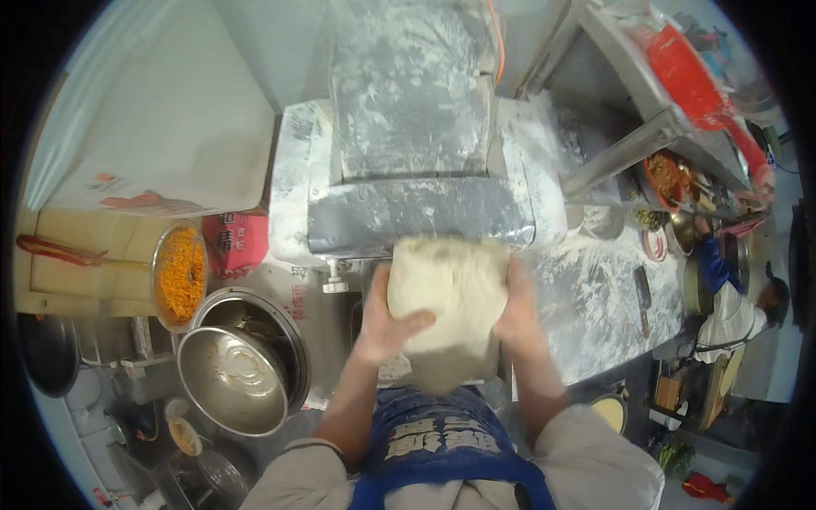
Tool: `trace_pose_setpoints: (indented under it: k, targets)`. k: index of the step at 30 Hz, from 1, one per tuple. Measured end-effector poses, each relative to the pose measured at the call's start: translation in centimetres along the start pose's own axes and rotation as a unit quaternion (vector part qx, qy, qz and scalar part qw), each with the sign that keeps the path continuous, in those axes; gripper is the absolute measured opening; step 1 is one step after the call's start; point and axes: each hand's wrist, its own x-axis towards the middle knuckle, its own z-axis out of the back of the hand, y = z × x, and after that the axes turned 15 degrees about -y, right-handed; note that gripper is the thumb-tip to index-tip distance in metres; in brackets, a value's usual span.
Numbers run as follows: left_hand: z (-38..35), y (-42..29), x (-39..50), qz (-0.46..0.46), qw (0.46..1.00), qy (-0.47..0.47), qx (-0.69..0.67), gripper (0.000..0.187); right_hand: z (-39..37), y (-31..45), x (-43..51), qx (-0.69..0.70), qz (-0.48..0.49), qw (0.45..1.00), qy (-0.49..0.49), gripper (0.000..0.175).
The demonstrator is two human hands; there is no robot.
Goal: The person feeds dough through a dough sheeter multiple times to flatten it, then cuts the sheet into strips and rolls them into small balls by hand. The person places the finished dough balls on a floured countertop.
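Observation:
A thick slab of pale dough [449,287] is held between my two hands in front of a flour-dusted dough sheeter [421,213]. My left hand [390,315] grips its left side, thumb laid over the top face. Along the right edge, my right hand [515,306] presses the dough, slightly blurred. The far end of the slab is at the front edge of the machine's roller cover; whether they touch I cannot tell. The machine's sloping feed plate [414,89] rises behind, streaked with flour. Below the dough shows a grey surface, partly hidden by it.
On the left stand stacked steel bowls [233,382] and a bowl of orange shreds [180,277]. The floured worktable [593,306] to the right carries a cleaver [642,299]. A shelf frame [621,156] overhangs it. Another person [733,312] works at the far right.

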Motion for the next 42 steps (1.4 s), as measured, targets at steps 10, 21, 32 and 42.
trace_pose_setpoints:
  k: [10, 21, 32, 42]
  targets:
    - [-3.9, -13.6, 24.8, -0.327, 0.878, -0.209, 0.28, 0.071, -7.4, 19.8, 21.5, -0.159, 0.299, 0.925, -0.173, 0.042]
    - [-3.9, -3.1, 2.1, 0.236, 0.901, -0.012, -0.363, 0.048, -7.6, 11.5, -2.2, -0.127, 0.403, 0.904, 0.061, 0.038]
    - [1.4, 6.8, -5.9, 0.186, 0.957, 0.088, 0.203, 0.08, 2.1, -2.4, -6.4, -0.194, -0.391, 0.897, 0.071, 0.06]
    - [7.2, 24.8, 13.0, -0.04, 0.919, -0.068, 0.385, 0.084, -7.1, -13.3, 4.5, -0.183, -0.08, 0.98, -0.016, 0.063]
